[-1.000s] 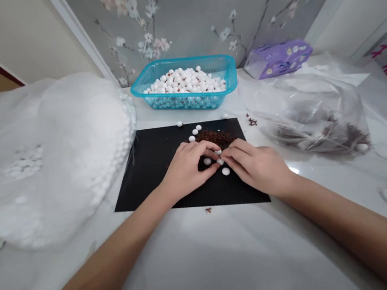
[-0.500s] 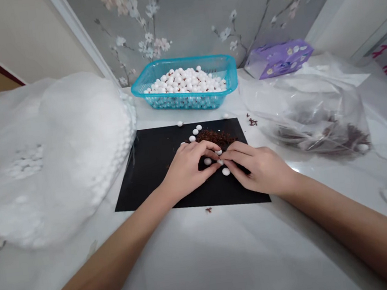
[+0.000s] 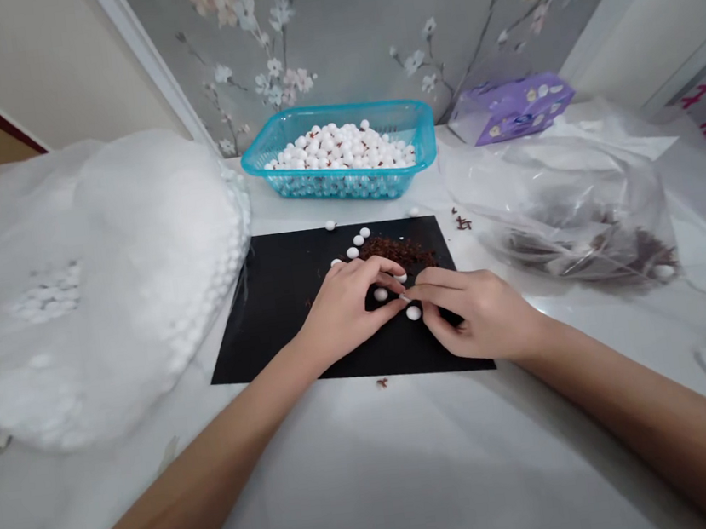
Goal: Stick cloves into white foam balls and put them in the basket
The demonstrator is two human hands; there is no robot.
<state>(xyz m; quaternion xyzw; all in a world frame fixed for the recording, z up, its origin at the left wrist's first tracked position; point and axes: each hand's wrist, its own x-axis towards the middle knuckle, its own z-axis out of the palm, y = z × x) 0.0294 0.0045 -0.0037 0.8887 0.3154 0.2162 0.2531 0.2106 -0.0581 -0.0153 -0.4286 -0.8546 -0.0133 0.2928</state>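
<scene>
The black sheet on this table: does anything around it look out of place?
Yes, a little. Two white beads sit on the table just past the black sheet's far edge, and brown crumbs lie beyond its right side. They look stray, apart from the brown pile on the sheet.

A black sheet (image 3: 254, 354) is recorded on the white table (image 3: 366, 477); reddish-brown flakes (image 3: 398, 252) are heaped near its far edge, and white beads (image 3: 352, 252) are scattered beside them. A turquoise basket (image 3: 334, 109) at the table's far edge is seen filled with white beads flecked reddish-brown. Grey wallpaper (image 3: 338, 35) is patterned with pale pink, cream and white blossoms. A lilac packet (image 3: 511, 112) near the far right corner is marked with cream spots.
</scene>
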